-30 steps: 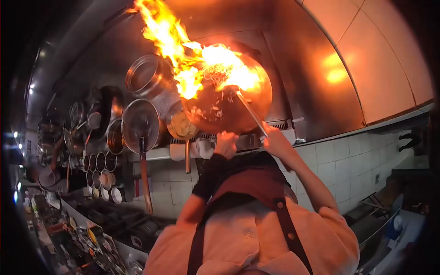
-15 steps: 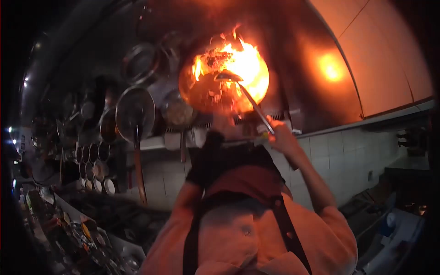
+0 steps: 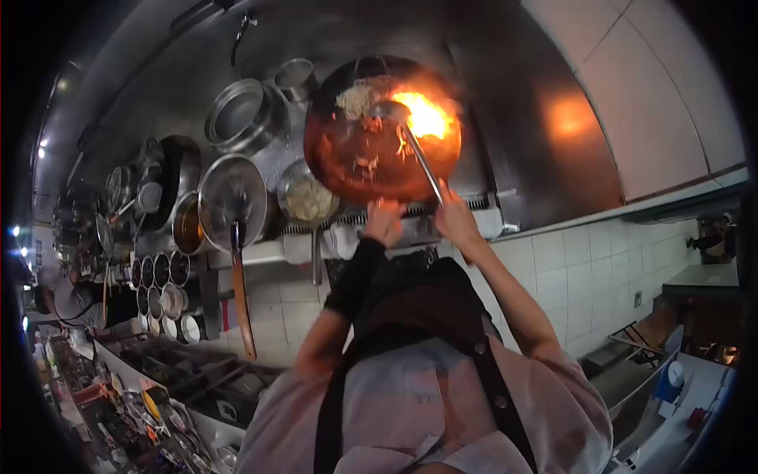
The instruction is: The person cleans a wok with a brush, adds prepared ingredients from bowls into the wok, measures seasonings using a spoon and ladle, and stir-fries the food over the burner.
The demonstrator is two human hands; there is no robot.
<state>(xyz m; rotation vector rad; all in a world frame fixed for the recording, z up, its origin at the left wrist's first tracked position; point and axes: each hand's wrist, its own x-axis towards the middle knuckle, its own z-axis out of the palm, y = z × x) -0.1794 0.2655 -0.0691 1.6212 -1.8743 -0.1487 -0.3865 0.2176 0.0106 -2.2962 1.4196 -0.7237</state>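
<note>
A large dark wok sits on the stove, with a bright flame in its right part. Pale strands of food lie at its far left, with scattered bits lower down. My left hand is closed at the wok's near edge, its grip partly hidden; a black sleeve covers that forearm. With my right hand I grip the handle of a metal ladle, whose bowl is inside the wok beside the fire.
Left of the wok are a metal pot, a smaller pot, a pan of pale pieces and a wide strainer with a long wooden handle. Several containers stand further left. Another person is at the far left.
The flames have shrunk from filling much of the wok to a patch at its right. The ladle's bowl has moved slightly up, and my right hand has shifted left. My left hand shows more clearly.
</note>
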